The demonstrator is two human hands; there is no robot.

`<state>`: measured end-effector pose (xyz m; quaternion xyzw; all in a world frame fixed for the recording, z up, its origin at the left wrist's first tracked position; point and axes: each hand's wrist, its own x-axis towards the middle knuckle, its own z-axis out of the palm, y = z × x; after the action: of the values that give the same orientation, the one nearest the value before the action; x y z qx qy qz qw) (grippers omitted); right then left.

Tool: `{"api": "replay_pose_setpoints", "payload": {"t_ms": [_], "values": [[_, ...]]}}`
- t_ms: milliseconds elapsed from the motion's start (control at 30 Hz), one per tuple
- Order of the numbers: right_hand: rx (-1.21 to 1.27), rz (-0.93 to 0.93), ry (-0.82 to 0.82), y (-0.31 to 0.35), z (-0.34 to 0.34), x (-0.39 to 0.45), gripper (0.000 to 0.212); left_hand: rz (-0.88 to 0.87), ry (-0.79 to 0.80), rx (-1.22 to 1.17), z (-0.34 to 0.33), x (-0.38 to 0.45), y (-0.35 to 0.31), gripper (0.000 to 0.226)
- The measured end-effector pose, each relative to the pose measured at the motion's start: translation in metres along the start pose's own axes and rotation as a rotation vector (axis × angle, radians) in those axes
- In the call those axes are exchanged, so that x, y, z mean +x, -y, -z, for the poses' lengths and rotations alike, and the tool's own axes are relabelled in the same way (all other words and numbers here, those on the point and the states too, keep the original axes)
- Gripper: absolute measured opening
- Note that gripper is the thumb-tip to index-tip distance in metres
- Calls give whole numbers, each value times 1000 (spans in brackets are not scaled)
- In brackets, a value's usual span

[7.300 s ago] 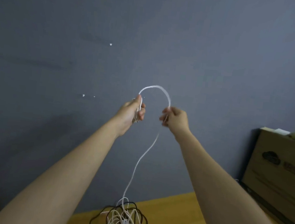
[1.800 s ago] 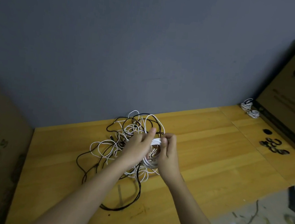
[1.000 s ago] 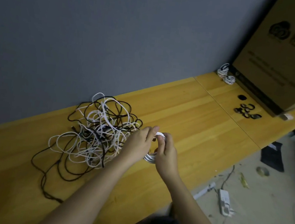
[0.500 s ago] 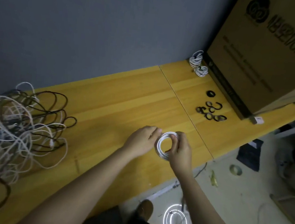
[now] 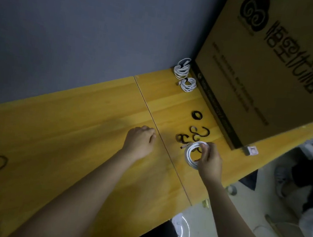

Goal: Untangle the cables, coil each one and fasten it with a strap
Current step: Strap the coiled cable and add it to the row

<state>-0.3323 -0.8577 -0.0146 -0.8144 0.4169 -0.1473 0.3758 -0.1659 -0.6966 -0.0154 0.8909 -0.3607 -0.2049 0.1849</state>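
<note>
Two hands work above the wooden table (image 5: 91, 130). We note the right hand (image 5: 209, 160) gripping a coiled white cable (image 5: 191, 154), fingers curled round it, just over the black straps (image 5: 191, 135). The left hand (image 5: 139, 142) hovers nearby, fingers loosely curled, holding nothing. Two strapped white coils (image 5: 184, 75) lie beside the cardboard box (image 5: 265, 72).

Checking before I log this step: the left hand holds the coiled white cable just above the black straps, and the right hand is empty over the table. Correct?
Not quite: the hands are swapped. The head view shows the right hand gripping the coiled white cable just above the black straps, while the left hand is empty over the table.
</note>
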Motion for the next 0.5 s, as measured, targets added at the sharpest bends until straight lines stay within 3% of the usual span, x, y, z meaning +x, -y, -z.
{"api": "replay_pose_setpoints", "payload": {"t_ms": [100,233,333,433,500], "values": [[-35,4,23,-17,11,39,20,61,42,100,-14,36,-13,38],[-122,89,105,-41,19,85,26,152,123,159,-28,64,-38,63],[-162,164,205,-55,20,115,30,238,210,35,-34,78,-56,33],[-213,264,277,-63,23,137,29,290,253,-24,-45,89,-64,89],[-231,304,317,-63,25,149,28,292,260,31,-52,96,-69,87]]}}
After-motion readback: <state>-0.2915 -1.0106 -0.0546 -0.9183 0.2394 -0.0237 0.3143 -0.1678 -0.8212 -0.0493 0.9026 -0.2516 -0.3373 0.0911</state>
